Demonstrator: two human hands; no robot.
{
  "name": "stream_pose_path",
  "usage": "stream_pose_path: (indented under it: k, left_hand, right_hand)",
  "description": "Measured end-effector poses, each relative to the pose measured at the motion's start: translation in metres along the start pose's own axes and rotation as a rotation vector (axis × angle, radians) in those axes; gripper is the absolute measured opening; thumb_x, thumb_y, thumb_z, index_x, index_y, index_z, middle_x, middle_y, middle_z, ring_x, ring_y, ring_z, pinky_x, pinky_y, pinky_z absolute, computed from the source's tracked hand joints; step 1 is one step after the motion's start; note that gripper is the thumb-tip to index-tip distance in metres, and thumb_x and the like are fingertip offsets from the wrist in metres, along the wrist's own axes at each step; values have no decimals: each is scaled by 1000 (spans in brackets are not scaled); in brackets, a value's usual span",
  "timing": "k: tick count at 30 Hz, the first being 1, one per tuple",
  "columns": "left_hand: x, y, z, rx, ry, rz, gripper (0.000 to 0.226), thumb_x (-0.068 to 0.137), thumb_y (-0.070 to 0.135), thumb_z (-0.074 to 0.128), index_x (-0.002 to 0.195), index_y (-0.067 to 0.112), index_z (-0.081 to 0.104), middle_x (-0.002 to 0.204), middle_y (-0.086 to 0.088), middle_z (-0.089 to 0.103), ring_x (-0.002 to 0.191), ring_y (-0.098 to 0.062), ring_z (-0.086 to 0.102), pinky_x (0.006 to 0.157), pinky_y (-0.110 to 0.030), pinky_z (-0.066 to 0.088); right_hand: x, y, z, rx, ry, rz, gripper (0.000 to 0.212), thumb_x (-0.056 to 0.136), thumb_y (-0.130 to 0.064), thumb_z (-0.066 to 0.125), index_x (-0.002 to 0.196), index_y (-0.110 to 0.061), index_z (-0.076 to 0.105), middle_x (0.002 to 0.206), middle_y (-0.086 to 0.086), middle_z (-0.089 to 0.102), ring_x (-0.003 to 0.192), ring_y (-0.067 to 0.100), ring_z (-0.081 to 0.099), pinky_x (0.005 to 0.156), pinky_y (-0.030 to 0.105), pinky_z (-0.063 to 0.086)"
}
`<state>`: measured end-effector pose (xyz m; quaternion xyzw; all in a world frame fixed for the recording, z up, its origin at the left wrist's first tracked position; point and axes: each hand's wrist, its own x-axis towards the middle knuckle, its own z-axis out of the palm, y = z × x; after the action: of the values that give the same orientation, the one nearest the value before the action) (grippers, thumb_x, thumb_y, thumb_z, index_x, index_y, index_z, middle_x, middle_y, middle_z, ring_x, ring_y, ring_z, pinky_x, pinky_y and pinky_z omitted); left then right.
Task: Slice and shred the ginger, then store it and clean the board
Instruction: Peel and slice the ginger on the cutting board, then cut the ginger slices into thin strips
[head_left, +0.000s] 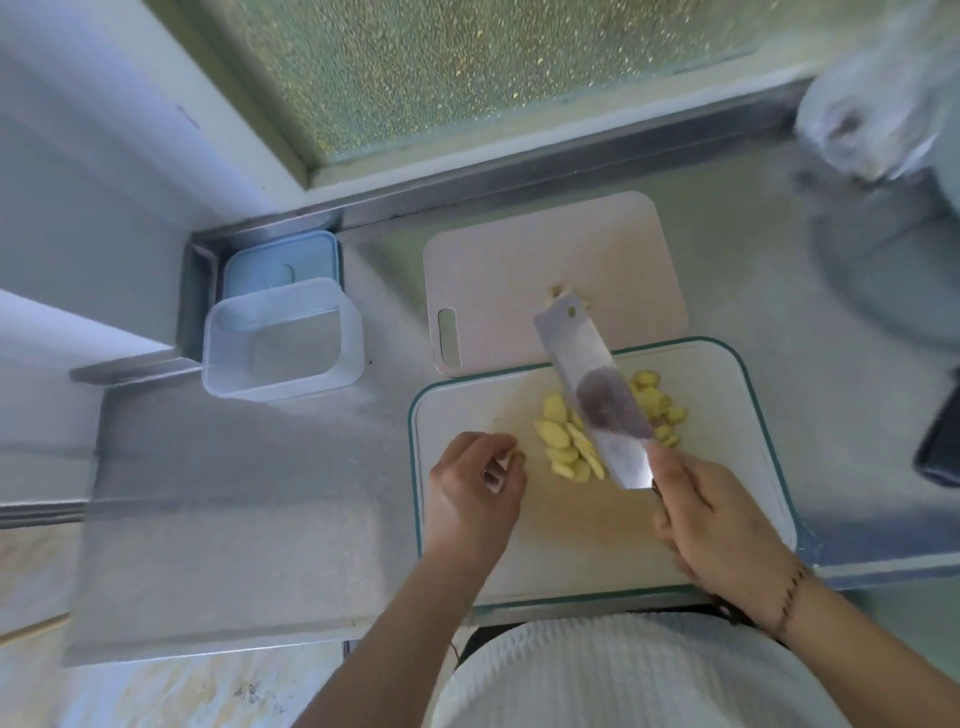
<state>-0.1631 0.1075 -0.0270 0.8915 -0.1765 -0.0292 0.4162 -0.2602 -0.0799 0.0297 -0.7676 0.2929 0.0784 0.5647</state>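
Head view: slicing done, shredding due. Right hand (722, 525) gripped knife (597, 389) over ginger (563, 447) on board (737, 384); left hand (475, 488) loosely curled, empty. Next: steadying slices.

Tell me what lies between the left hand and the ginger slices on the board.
In the head view, only a bare strip of the teal-rimmed cutting board separates the left hand from the ginger slices.

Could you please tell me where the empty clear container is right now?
In the head view, the clear container sits on the steel counter, left of the pink cutting board, directly in front of its blue lid.
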Motion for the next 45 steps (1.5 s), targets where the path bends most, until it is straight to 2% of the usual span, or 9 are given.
stream_pose_path:
  k: [9,13,18,21,23,26,30,37,45]
  left_hand:
    - [136,10,47,191,-52,162,19,78,-1,75,94,8,79,90,-10,68,62,-23,63,67,-18,52]
    - [155,4,66,207,-165,103,26,79,4,72,104,10,78,93,-12,67,73,-33,65,68,-43,58]
    - [107,16,43,150,-57,268,36,92,27,65,119,5,70,111,-12,68,91,-29,68,80,-36,58]
    - [55,22,31,195,-317,524,57,88,51,64,130,12,63,129,-8,61,115,-27,60,97,-43,51]
    - [28,21,36,303,-425,525,78,81,68,64,142,21,49,144,-8,50,128,-31,50,106,-50,43]
    - [7,28,57,463,-391,390,90,76,77,60,149,30,38,155,-8,37,136,-36,39,111,-58,33]
    - [10,47,83,572,-269,295,79,80,73,55,147,34,41,153,-4,40,135,-33,37,116,-58,27]
    - [22,28,98,482,-94,503,40,89,52,66,121,27,64,119,-4,64,103,-34,56,93,-46,43]
    - [46,-17,49,455,-158,637,36,94,43,61,121,22,70,114,-3,66,99,-29,57,86,-41,47]
  right_hand:
    - [-13,16,-43,191,136,213,47,91,-53,36,69,-10,35,53,9,26,34,13,23,36,18,22]
    - [-20,30,-61,218,165,272,48,92,-51,37,69,-10,34,49,8,28,33,14,24,35,18,24]
    - [-27,39,-85,232,163,324,47,95,-47,37,67,-9,35,47,6,29,34,14,24,38,18,24]
    - [-30,43,-99,184,126,317,47,95,-49,36,68,-10,35,47,4,30,34,14,24,37,19,24]
    - [-30,45,-105,140,100,298,49,94,-52,36,67,-11,35,45,2,31,34,14,26,36,19,24]
    - [-26,44,-110,41,66,233,52,88,-59,33,64,-13,38,40,-3,35,32,7,31,33,18,27]
    - [-19,46,-110,-22,13,160,52,88,-59,32,61,-16,38,40,-5,39,35,4,36,41,19,29]
    - [-19,51,-106,-53,39,173,54,85,-63,31,61,-15,36,44,-4,38,40,6,35,51,28,30]
    - [-22,37,-81,-20,97,229,53,82,-63,31,61,-15,39,40,-4,41,34,3,36,48,26,29]
